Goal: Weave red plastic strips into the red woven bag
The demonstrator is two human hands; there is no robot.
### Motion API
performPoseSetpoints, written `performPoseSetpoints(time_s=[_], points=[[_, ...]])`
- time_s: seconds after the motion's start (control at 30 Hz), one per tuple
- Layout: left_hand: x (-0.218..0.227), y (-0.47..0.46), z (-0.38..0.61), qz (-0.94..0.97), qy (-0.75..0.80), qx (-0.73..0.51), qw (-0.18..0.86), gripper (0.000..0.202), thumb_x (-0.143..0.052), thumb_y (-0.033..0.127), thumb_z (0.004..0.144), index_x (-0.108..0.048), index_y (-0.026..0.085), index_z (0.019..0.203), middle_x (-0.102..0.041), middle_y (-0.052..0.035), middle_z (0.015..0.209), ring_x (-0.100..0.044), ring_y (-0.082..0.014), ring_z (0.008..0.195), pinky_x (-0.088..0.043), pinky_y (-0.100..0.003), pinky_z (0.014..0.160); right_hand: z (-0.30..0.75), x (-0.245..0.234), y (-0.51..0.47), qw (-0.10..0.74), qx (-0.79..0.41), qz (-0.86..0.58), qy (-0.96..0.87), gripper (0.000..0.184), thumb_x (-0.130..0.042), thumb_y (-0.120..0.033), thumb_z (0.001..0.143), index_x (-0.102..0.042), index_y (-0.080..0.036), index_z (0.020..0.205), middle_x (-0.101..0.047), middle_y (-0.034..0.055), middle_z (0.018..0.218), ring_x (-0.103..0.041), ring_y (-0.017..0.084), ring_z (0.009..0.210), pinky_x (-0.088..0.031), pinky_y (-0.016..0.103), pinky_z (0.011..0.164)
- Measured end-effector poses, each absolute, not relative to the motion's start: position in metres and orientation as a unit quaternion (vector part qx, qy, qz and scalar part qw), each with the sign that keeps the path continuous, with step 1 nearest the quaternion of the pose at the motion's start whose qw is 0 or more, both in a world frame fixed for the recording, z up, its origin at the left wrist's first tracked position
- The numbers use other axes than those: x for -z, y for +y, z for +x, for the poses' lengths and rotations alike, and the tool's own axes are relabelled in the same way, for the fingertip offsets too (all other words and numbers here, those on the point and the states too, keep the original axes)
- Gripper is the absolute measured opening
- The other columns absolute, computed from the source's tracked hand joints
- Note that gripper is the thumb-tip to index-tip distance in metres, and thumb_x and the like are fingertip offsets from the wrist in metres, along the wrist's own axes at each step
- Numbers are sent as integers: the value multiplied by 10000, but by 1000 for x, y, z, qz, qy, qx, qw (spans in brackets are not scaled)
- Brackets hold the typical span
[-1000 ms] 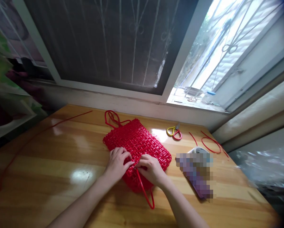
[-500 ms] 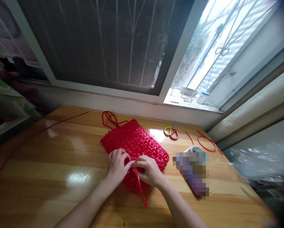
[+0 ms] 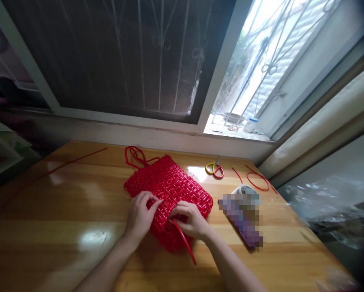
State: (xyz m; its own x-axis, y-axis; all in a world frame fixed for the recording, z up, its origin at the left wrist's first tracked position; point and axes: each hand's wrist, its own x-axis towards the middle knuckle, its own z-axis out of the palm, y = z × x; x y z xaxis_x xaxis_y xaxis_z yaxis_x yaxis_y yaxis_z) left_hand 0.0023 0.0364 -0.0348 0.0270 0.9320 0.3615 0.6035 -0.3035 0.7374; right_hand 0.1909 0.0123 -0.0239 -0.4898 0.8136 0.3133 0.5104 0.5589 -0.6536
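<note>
A red woven plastic bag (image 3: 170, 184) lies flat on the wooden table (image 3: 63, 227), its looped handles at the far end. My left hand (image 3: 140, 215) rests on the bag's near left part, fingers curled and pressing the weave. My right hand (image 3: 190, 219) sits on the near right part, fingers pinched on a loose red plastic strand (image 3: 186, 243) that runs from the weave toward me.
Yellow-and-red scissors (image 3: 214, 169) lie beyond the bag near the window sill. Loose red strands (image 3: 256, 180) curl at the right, and a long one (image 3: 75, 160) trails left. A blurred flat object (image 3: 241, 217) and a white round thing (image 3: 244, 189) lie right of the bag.
My left hand has drawn slightly apart from the right one. The strand's loop below the bag has been pulled shorter, now a single free end. The view shifted slightly.
</note>
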Motion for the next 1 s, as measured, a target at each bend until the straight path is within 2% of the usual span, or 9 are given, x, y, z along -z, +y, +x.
performPoseSetpoints(time_s=[0.07, 0.2, 0.3, 0.4, 0.5, 0.63, 0.8, 0.9, 1.0], points=[[35, 42, -9, 639, 567, -445, 267, 214, -560, 392, 760, -561, 179, 740, -615, -34, 789, -580, -174, 756, -440, -331, 756, 192, 21, 12, 315, -267, -396, -820, 92, -557, -173, 763, -640, -195, 796, -620, 19, 745, -556, 125, 689, -429, 221, 631], [38, 56, -30, 503, 568, -513, 401, 294, -629, 433, 677, -537, 167, 757, -633, -6, 662, -613, -163, 657, -480, -306, 687, 195, 19, 12, 330, -321, -398, -793, 209, -523, -188, 771, -611, -195, 961, -637, 23, 835, -583, 129, 740, -447, 228, 680], [34, 64, -40, 413, 556, -570, 443, 315, -701, 386, 595, -517, 163, 719, -608, 24, 603, -607, -140, 576, -494, -283, 627, 198, 21, 12, 334, -371, -396, -770, 274, -512, -214, 778, -553, -193, 1048, -634, 10, 806, -586, 125, 720, -452, 225, 667], [25, 72, -50, 319, 550, -619, 462, 302, -723, 291, 569, -513, 160, 743, -592, 49, 577, -581, -109, 492, -491, -249, 545, 200, 25, 14, 334, -419, -404, -741, 334, -537, -224, 770, -492, -198, 1100, -645, 1, 770, -592, 123, 696, -456, 228, 651], [17, 82, -64, 254, 550, -656, 451, 240, -696, 182, 593, -517, 158, 750, -567, 73, 553, -530, -69, 437, -450, -192, 467, 202, 30, 15, 330, -444, -411, -725, 376, -565, -212, 746, -485, -199, 1113, -666, 11, 790, -603, 132, 711, -462, 244, 664], [15, 99, -91, 191, 548, -679, 450, 139, -625, 99, 667, -506, 164, 699, -571, 63, 601, -524, -48, 484, -409, -148, 434, 205, 31, 17, 341, -476, -380, -716, 345, -467, -201, 780, -494, -197, 1124, -689, 18, 795, -615, 147, 722, -465, 282, 700], [21, 116, -121, 106, 549, -686, 466, 243, -465, 44, 801, -448, 189, 608, -483, 76, 494, -445, -34, 426, -383, -139, 405, 206, 27, 16, 342, -494, -345, -721, 373, -440, -206, 772, -489, -193, 1141, -694, 35, 858, -621, 174, 802, -455, 327, 772], [23, 111, -117, 89, 537, -676, 496, 283, -388, 147, 881, -443, 199, 608, -495, 63, 496, -481, -50, 469, -436, -159, 455, 205, 25, 15, 326, -488, -345, -733, 409, -448, -148, 719, -497, -192, 1122, -683, 35, 890, -610, 170, 826, -453, 317, 781], [21, 92, -92, 119, 502, -656, 550, 410, -273, 422, 910, -523, 176, 697, -644, -18, 739, -600, -117, 717, -518, -248, 607, 206, 19, 15, 304, -475, -338, -754, 445, -458, -101, 660, -512, -193, 1092, -652, 34, 942, -592, 167, 867, -450, 305, 797]])
